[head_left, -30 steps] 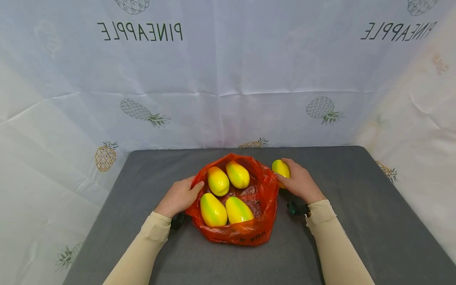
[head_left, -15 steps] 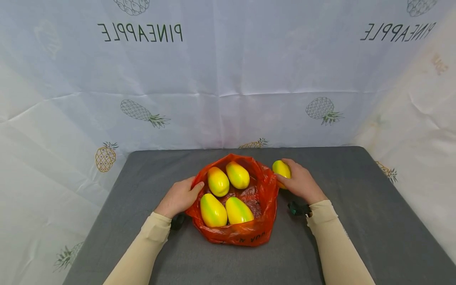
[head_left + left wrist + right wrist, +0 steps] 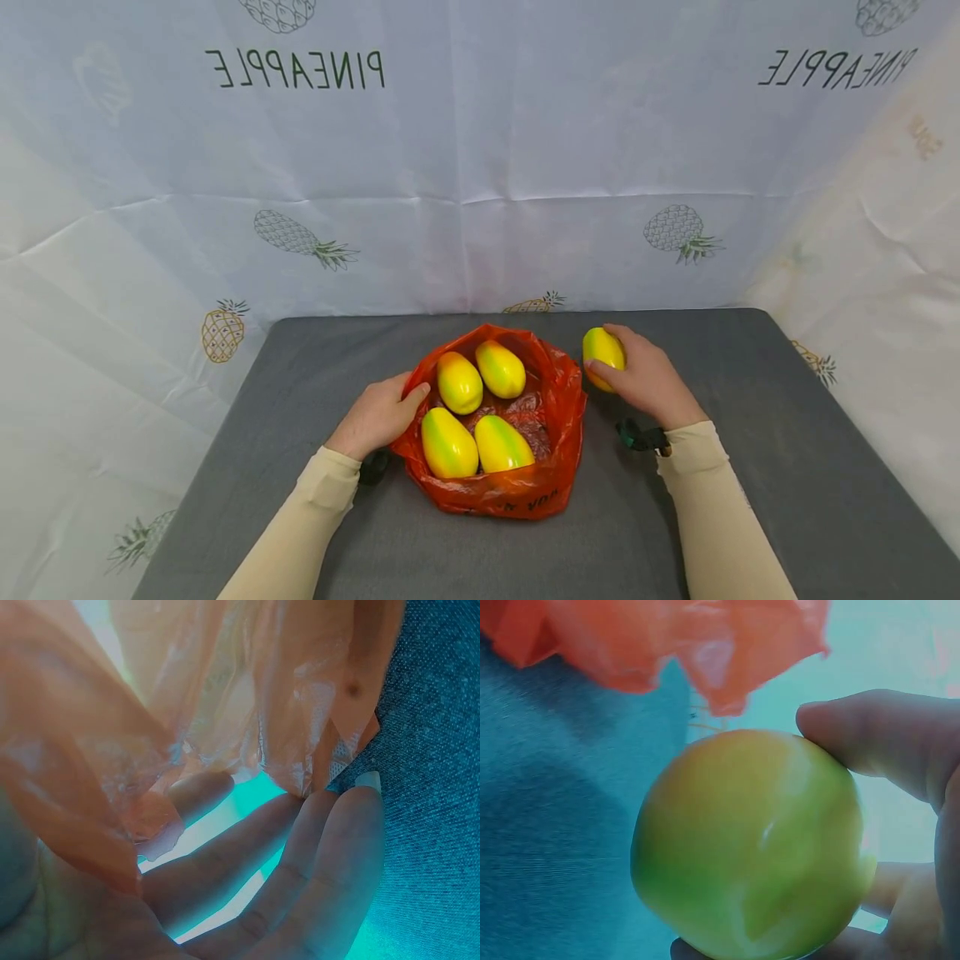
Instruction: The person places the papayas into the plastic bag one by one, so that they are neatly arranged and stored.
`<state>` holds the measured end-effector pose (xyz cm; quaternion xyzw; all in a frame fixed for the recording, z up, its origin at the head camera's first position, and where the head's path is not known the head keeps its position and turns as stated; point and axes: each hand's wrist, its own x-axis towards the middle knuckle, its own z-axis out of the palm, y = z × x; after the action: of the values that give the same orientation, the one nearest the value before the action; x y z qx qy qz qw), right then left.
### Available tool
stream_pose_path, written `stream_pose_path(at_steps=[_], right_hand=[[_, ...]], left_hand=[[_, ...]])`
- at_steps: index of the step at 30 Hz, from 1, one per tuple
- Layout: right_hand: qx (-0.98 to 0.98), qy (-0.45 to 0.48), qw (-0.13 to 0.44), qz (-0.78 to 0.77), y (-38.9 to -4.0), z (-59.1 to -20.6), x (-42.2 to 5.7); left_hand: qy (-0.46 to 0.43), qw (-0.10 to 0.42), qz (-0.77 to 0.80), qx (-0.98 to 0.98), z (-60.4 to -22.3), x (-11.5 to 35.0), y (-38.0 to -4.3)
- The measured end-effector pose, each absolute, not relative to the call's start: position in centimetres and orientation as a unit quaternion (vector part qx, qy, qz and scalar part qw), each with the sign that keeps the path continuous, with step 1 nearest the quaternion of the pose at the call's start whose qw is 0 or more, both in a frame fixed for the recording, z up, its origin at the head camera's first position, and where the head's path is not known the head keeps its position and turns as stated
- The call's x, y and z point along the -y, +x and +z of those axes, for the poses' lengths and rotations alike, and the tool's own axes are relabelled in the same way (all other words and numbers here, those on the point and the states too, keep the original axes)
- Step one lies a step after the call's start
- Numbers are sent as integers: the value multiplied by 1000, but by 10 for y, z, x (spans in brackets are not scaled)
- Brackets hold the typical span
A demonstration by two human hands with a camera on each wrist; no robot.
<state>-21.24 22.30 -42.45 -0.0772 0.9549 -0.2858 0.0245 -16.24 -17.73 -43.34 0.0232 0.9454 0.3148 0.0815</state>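
A red plastic bag [image 3: 517, 496] stands on the table with its mouth spread wide, and several glossy yellow-green mangoes [image 3: 448, 443] lie inside. My left hand [image 3: 378, 414] grips the bag's left rim, thumb over the edge and fingers outside; in the left wrist view the fingers [image 3: 225, 877] lie along the crinkled plastic. To the right of the bag, my right hand [image 3: 647, 375] holds another mango [image 3: 602, 354] between thumb and fingers. The right wrist view has this mango [image 3: 750, 840] filling the middle, the bag's edge [image 3: 712, 652] hanging close beyond it.
A dark grey cloth covers the table [image 3: 750, 467]. Behind it hangs a pale curtain [image 3: 480, 150] printed with pineapples, and it continues down both sides. Dark straps with small devices [image 3: 641, 436] sit at the wrists.
My right hand has drawn the mango a little away from the bag, to the right and slightly farther back. The left hand, the bag and the mangoes inside stay put.
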Motion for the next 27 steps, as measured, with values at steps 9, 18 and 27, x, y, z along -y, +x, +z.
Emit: stream_pose_path(at_steps=[9,18,27], right_hand=[[-953,-92,5,-288,-198,-401,-215],[-947,-118,-14,-298,-184,-382,-203],[-941,-141,-11,-307,-173,-373,-190]], left_hand=[[23,83,312,-946,-434,178,-162],[28,77,313,-946,-434,178,-162],[30,77,310,-947,-434,178,-162]])
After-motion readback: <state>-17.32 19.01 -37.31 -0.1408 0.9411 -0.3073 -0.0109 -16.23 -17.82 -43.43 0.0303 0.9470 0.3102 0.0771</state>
